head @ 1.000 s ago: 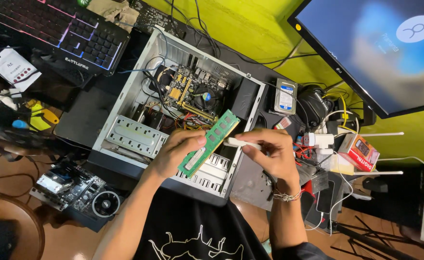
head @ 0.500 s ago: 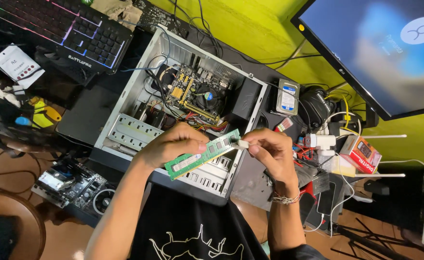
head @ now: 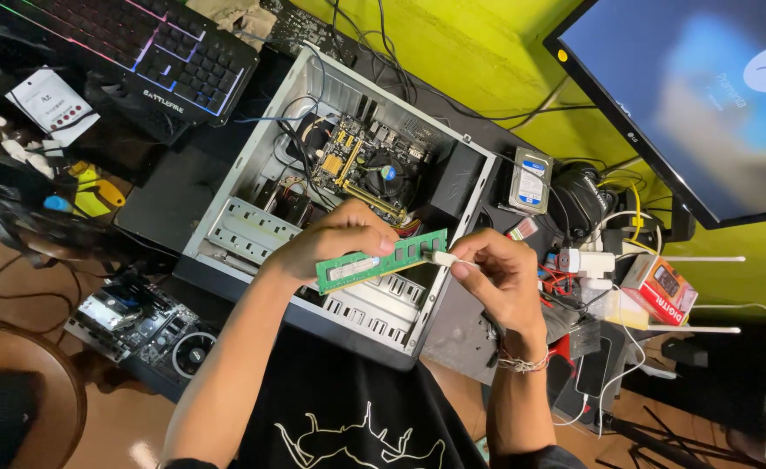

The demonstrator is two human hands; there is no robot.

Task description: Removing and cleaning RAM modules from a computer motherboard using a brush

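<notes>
memory stick (head: 381,260), green, held level above the near edge of the open computer case (head: 252,227), left hand (head: 335,247) pinching its label end so the contact edge stays bare; right hand (head: 496,274) pinches a small white eraser (head: 443,258) (it looks like one) against its tip.

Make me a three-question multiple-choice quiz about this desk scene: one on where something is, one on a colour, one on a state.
1. Where is the keyboard?
A. upper left of the case
B. inside the case
C. on the monitor

2. What colour is the memory stick?
A. red
B. green
C. white

3. The computer case is
A. closed
B. open on its side
C. wrapped

Answers:
1 A, it lies beyond the case's upper left corner.
2 B, the left hand holds a green board while the right hand presses a small white piece to its end.
3 B, the motherboard shows inside.
</notes>
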